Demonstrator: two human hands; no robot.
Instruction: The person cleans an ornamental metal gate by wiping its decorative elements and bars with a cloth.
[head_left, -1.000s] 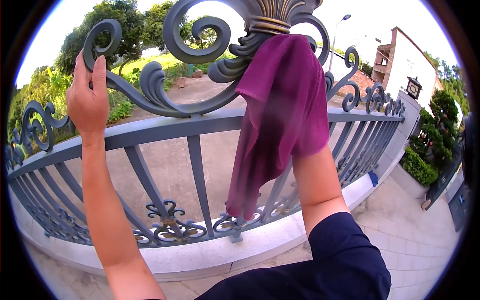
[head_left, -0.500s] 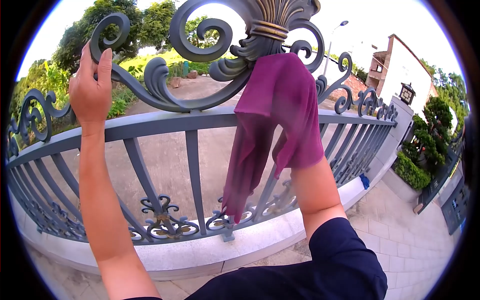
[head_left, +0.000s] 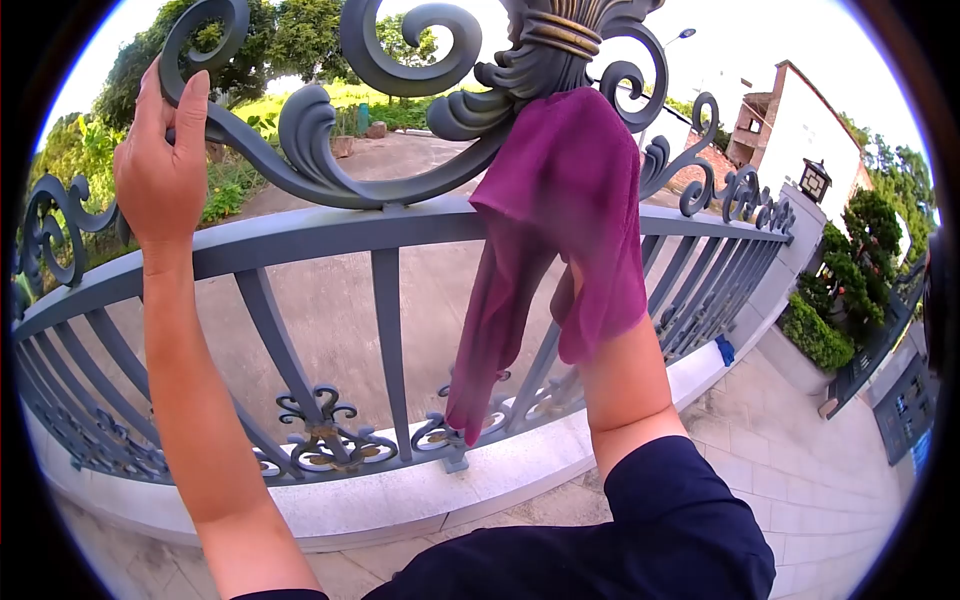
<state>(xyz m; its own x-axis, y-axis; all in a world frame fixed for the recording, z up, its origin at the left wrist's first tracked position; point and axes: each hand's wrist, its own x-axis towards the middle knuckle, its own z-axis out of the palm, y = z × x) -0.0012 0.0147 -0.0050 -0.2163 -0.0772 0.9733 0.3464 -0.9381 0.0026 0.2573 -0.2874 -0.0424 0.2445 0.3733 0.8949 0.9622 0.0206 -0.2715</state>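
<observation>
At the upper left, my left hand is closed around the end of a grey metal scroll on top of the fence, thumb on the near side. A purple cloth drapes over my right hand and forearm and hangs down in long folds before the bars. Under it my right hand is hidden, raised against the base of the fence's leaf-shaped ornament, which has a gold-coloured band. The cloth touches the ornament and the top rail.
Vertical grey bars run down to a pale stone ledge. A dark blue bundle lies on the ledge to the right. Beyond stand a stone pillar, a lantern and shrubs. Paving covers the ground on my side.
The view has shifted slightly, and the ornament sits higher and further right in it. The cloth's upper part has moved a little up and right along the ornament. My left hand keeps its hold.
</observation>
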